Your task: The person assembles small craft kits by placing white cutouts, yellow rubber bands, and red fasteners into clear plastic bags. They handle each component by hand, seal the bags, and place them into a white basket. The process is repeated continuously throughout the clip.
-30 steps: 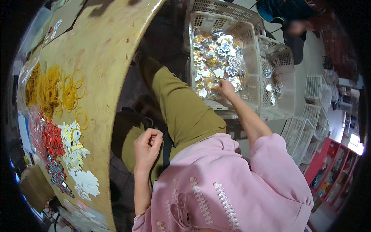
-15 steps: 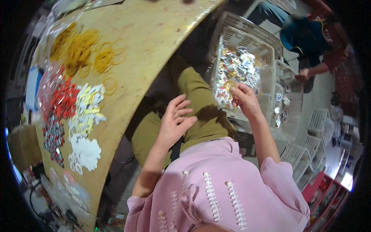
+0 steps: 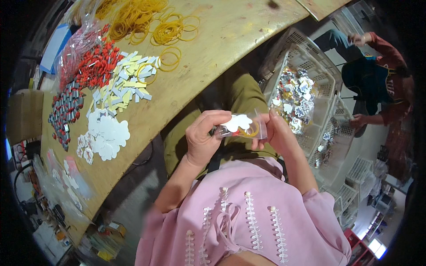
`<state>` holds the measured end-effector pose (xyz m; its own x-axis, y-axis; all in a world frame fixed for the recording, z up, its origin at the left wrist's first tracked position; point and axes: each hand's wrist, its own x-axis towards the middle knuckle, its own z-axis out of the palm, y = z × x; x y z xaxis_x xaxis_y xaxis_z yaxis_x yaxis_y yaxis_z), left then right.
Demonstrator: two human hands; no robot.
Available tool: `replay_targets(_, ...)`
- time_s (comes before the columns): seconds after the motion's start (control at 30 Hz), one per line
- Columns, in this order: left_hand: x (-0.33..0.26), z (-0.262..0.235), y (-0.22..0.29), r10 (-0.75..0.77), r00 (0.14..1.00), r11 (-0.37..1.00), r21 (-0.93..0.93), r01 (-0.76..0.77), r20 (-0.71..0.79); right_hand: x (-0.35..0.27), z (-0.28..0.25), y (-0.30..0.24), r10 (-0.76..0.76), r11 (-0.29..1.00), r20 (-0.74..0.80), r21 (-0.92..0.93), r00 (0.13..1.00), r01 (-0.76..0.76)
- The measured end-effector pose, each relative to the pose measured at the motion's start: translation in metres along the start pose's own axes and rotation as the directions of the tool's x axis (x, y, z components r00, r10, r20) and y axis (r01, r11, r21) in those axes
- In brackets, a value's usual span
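Observation:
A small clear plastic bag (image 3: 262, 129) is held over my lap between my two hands. A white flower-shaped piece, a yellow rubber band and something dark and red show through it. My left hand (image 3: 204, 136) is closed on the bag's left end, thumb hidden in part. At the other end, my right hand (image 3: 280, 133) has its fingers closed about the bag's edge. Beyond the right hand, a white plastic crate (image 3: 326, 84) holds many similar filled bags (image 3: 293, 97).
On the table (image 3: 213, 57) to the left lie yellow rubber bands (image 3: 135, 20), red-tipped small parts (image 3: 95, 64), grey-and-red parts (image 3: 66, 108), pale strips (image 3: 126, 82) and white flower-shaped pieces (image 3: 108, 135). A co-worker (image 3: 372, 84) in a dark apron sits beyond the crates.
My right hand has brought the bag from beside the crate to my lap. My left hand, open before, has closed on its other end. The view has shifted.

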<state>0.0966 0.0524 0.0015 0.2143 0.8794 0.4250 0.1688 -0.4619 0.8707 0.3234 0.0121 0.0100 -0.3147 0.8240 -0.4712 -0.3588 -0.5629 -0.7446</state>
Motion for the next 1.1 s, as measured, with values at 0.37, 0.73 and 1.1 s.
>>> replay_targets(0.37,0.004,-0.013,-0.017,0.02,0.997,0.99,0.137,-0.031,0.08,-0.002,0.025,-0.019,0.056,0.996,-0.073,-0.063,0.996,-0.061)
replay_targets(0.73,0.008,-0.004,0.018,-0.215,0.931,0.975,0.016,0.221,0.295,0.021,0.028,-0.011,0.003,0.996,-0.006,-0.086,1.0,-0.004)
replay_targets(1.1,-0.001,0.001,-0.008,-0.557,0.792,0.656,-0.452,0.604,0.249,0.022,0.024,-0.003,-0.046,0.997,-0.103,0.053,0.994,0.051)
